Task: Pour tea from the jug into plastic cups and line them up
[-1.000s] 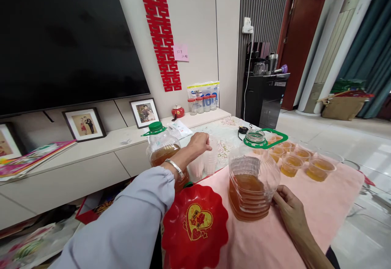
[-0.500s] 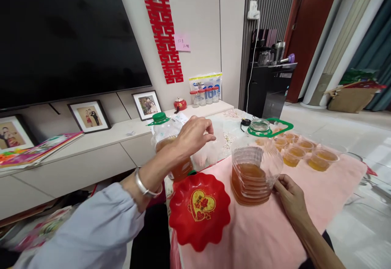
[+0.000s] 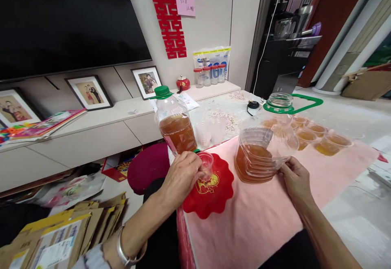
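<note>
My left hand [image 3: 183,173], wearing a silver bangle, is closed on a small clear plastic cup [image 3: 207,164], which appears empty. The cup is over the red scalloped plate [image 3: 218,201] with a gold heart print. My right hand [image 3: 297,179] pinches the lower right side of a clear plastic jug [image 3: 255,161]. That jug stands upright without its cap, partly full of amber-brown liquid, its green handle [image 3: 308,102] sticking out to the right. Behind the plate stands a second jug [image 3: 179,128] with a green cap and similar liquid.
Several cups [image 3: 332,143] of amber liquid stand at the right on the pink cloth [image 3: 256,228]. Clear empty cups [image 3: 206,132] are behind the plate. A black coiled tape or cord [image 3: 253,104] lies farther back. Flattened cardboard [image 3: 76,228] leans at lower left, near a maroon stool [image 3: 148,167].
My left hand has come down from above the clear cups toward the plate and now holds a cup. My right hand stays on the jug. The camera view has tilted down.
</note>
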Demonstrator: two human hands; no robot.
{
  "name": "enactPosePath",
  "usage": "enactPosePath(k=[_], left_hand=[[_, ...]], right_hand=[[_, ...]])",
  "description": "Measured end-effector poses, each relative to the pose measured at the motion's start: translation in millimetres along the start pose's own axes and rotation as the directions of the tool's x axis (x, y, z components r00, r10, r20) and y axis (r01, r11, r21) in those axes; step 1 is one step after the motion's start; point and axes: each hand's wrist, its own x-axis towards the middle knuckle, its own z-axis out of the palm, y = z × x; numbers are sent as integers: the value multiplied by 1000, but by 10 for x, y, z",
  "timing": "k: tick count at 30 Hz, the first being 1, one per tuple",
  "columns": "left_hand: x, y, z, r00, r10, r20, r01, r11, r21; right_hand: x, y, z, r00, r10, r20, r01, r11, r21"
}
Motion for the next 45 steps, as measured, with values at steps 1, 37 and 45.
enactPosePath(k=[1,37,45], left_hand=[[-18,-42,74,999,33,-39,-33,999,-8],[-233,375,324,959,-165,-229,124,976,-181],[32,1244,516,957,-289,17,215,671,-710]], right_hand=[[4,6,-3,1000,4,0,-4,1000,-1],[-49,-121,12,1000,-24,-17,25,997,75],[-84,-155,8,999,-42,-17,44,990,134]])
